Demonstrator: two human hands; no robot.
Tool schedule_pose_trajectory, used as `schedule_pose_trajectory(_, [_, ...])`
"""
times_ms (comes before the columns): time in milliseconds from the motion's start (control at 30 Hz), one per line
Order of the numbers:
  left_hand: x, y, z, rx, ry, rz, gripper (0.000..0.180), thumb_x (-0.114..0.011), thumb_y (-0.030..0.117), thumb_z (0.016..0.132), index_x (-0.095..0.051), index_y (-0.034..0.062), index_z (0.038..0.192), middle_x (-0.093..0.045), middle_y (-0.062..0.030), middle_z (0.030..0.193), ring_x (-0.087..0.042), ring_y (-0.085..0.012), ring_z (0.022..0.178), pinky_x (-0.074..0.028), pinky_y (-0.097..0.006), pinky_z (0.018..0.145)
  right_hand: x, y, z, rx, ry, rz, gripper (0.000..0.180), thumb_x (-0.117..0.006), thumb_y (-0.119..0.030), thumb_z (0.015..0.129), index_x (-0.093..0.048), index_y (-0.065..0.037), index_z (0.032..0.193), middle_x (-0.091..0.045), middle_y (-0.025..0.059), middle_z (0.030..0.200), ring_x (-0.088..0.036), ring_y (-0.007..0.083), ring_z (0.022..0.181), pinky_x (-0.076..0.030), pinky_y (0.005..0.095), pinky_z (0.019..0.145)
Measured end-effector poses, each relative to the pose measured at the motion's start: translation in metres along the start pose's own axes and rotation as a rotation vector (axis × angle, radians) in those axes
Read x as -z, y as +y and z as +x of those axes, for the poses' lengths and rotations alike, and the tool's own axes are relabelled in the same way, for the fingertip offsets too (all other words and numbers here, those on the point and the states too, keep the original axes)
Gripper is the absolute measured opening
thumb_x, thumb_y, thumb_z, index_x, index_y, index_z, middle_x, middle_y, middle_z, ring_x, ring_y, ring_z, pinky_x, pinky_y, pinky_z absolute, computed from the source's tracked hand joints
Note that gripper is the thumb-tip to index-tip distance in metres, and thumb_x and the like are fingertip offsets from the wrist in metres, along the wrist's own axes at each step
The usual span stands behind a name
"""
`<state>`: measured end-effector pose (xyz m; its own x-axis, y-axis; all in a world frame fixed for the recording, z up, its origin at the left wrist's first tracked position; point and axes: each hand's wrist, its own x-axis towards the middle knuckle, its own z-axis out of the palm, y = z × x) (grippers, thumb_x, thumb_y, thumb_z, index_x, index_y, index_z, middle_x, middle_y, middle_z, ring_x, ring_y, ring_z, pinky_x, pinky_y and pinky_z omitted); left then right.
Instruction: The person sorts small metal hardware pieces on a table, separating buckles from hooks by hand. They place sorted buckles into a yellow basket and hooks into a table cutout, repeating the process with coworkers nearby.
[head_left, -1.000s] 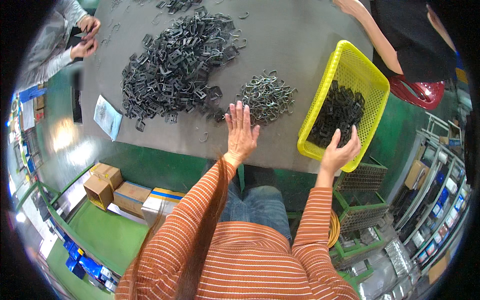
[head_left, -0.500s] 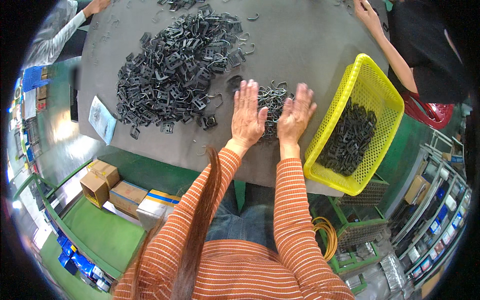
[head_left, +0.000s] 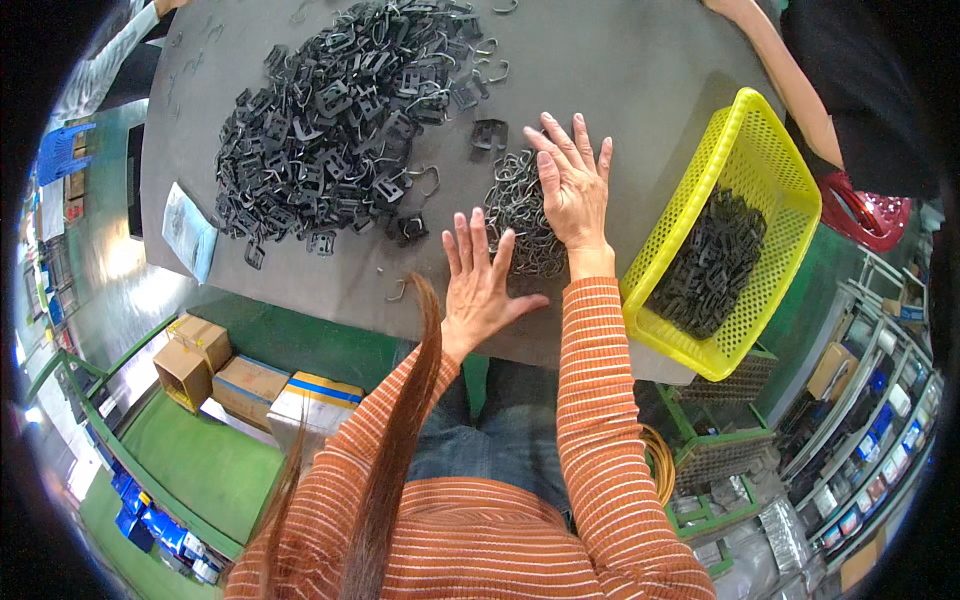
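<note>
- My left hand [head_left: 483,292] is palm down, fingers spread wide, with nothing visibly gripped; it is just beside the small pile of silvery, bent-wire metal hooks [head_left: 525,215], at its near-left side. A careless sweep could scatter hooks off the flat grey tabletop [head_left: 620,60].
- My right hand [head_left: 578,190] is splayed over the pile's right side; I can't tell what its palm covers. Pressing hard could prick it on wire ends.
- One flat black slotted clip [head_left: 489,134] lies just beyond the pile; a forward push could mix it in.
- Left of that, a broad heap of black clips [head_left: 340,130] could merge with the hooks if I shove leftward.
- The long brown hair [head_left: 395,450] hanging before my left sleeve could snag if I lean in.
</note>
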<state>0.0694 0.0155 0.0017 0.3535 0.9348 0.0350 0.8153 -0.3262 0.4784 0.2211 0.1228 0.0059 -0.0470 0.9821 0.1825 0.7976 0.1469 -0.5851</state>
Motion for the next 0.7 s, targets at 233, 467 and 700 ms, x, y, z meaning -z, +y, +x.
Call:
schedule_pose_trajectory(233, [-0.002, -0.003, 0.045, -0.022, 0.074, -0.245, 0.109, -0.077, 0.028, 0.062, -0.008, 0.0044, 0.143, -0.014, -0.0271, 0.144, -0.010, -0.0415, 0.136, -0.010, -0.051, 0.110, 0.000, -0.017, -0.030, 0.063, -0.055, 0.249, 0.027, -0.053, -0.018, 0.086, -0.063, -0.011, 0.110, -0.060, 0.0034, 0.117, -0.049, 0.0220, 0.118, -0.029, 0.0385, 0.105])
schedule_pose_trajectory(467, [-0.002, 0.006, 0.044, 0.026, 0.310, -0.856, 0.076, -0.052, 0.000, 0.069, -0.023, 0.0010, 0.140, -0.022, -0.0178, 0.146, -0.019, -0.0300, 0.136, -0.014, -0.037, 0.111, -0.005, -0.044, -0.054, -0.249, 0.054, 0.765, 0.026, -0.050, -0.012, 0.089, -0.062, -0.002, 0.110, -0.061, 0.0127, 0.115, -0.055, 0.0224, 0.110, -0.039, 0.0332, 0.097])
schedule_pose_trajectory(700, [0.015, 0.011, 0.032, 0.256, 0.243, -1.496, 0.067, -0.040, -0.001, 0.061, -0.043, 0.0026, 0.128, -0.032, -0.0118, 0.142, -0.023, -0.0240, 0.135, -0.016, -0.035, 0.111, -0.021, -0.078, -0.079, -0.750, 0.305, 1.481, 0.036, -0.042, -0.023, 0.095, -0.055, 0.002, 0.119, -0.055, 0.0115, 0.121, -0.052, 0.0195, 0.109, -0.040, 0.0330, 0.096])
